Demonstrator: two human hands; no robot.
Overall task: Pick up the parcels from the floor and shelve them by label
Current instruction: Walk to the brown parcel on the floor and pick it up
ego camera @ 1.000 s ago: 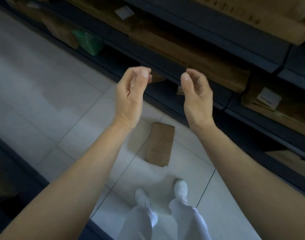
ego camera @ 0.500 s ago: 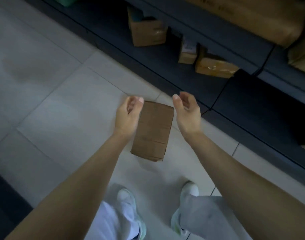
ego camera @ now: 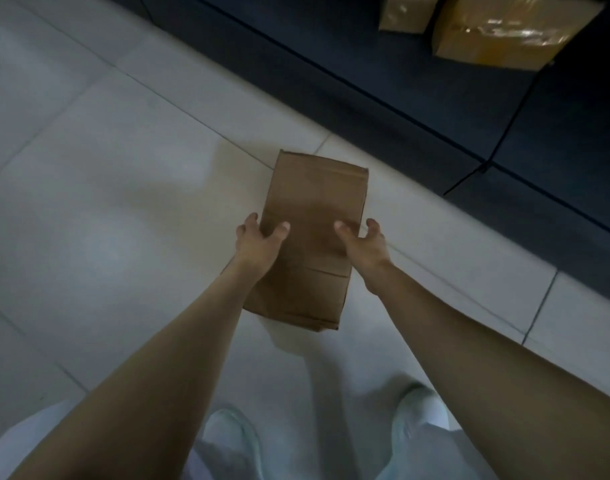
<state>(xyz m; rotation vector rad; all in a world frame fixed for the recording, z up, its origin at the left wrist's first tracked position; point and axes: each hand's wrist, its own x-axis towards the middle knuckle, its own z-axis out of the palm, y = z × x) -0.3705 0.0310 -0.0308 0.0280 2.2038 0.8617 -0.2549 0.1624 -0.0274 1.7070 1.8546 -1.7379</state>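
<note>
Head view
Parcel: brown cardboard parcel (ego camera: 314, 233), oblong, lying flat on the pale tiled floor (ego camera: 106, 202); its broad top face is plain, with a flap seam crossing it near the person's end.
Long axis: runs from the person's feet away toward the dark shelving unit (ego camera: 435, 109), leaning slightly right at the far end; one short end faces the shelving, the other faces the shoes.
Label: none can be made out on the face that shows.
Left hand: left hand (ego camera: 260, 242) clasps the parcel's left long edge, thumb laid on the top face, fingers curled down over the side.
Right hand: right hand (ego camera: 364, 242) clasps the parcel's right long edge in the same way, thumb on top, fingers wrapped down the side.
Grip: both hands sit about midway along the parcel, opposite each other; whether the parcel rests on the tiles or is just off them, I cannot tell.
Shelving unit: beyond the parcel's far end, running diagonally; its lowest board holds two tape-wrapped cartons, a smaller carton (ego camera: 407, 12) and just right of it a larger carton (ego camera: 504, 29), both shiny with tape.
Shoes: pale shoes (ego camera: 419, 407) and light trousers (ego camera: 36, 441) on the near side of the parcel, one foot either side of its axis.
</note>
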